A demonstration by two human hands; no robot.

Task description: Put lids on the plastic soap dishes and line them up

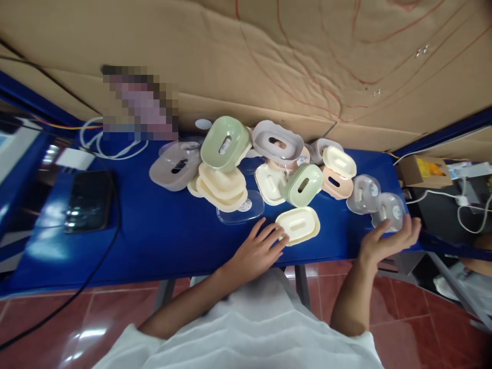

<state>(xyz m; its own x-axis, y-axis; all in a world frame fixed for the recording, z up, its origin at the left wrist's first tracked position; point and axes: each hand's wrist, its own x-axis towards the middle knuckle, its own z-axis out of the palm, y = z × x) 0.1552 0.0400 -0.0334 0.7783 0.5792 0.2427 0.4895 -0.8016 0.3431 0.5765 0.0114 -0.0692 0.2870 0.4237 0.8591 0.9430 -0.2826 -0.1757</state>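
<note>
My left hand [258, 252] lies at the front of the blue table with its fingers spread. Its fingertips meet the left edge of a cream oval plastic piece [298, 224] with a raised middle. Farther right, my right hand [390, 240] is open beside a clear plastic lid [389, 207], its thumb overlapping the lid's front edge. A second clear lid [363, 193] lies just left of that one. Behind my left hand are a green slotted box piece [304, 185], a white lid [270, 183] and a peach slotted piece [337, 183] under a cream one [340, 161].
On the left are stacked cream lids [223, 189], a larger green piece [225, 142] and a grey translucent box [172, 169]. A black device [90, 200] with a cable sits on the blue table [154, 246]. Brown paper [215, 56] covers the back; a cardboard box [425, 171] stands right.
</note>
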